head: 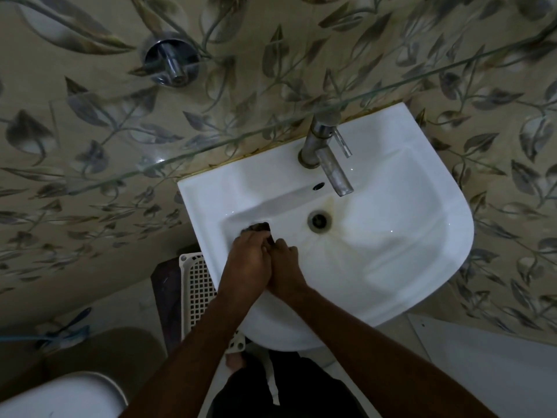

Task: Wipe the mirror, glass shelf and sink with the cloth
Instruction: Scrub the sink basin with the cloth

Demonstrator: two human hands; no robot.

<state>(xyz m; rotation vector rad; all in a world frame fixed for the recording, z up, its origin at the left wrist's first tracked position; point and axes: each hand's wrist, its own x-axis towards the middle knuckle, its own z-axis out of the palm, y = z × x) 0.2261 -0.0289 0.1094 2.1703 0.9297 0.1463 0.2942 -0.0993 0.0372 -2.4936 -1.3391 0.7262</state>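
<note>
Our hands: left hand (248,257) and right hand (284,267) are pressed together, both closed around the cloth (259,228).
Cloth: a dark bunch, poking out past our fingers on the far side, touching the sink (422,188) bowl at its left side.
Drain (319,220): to the right of the cloth, near it.
Next wipe: we think it goes right, over the yellow stains by the drain.
Glass shelf (211,147): above the sink, away from our hands.
</note>
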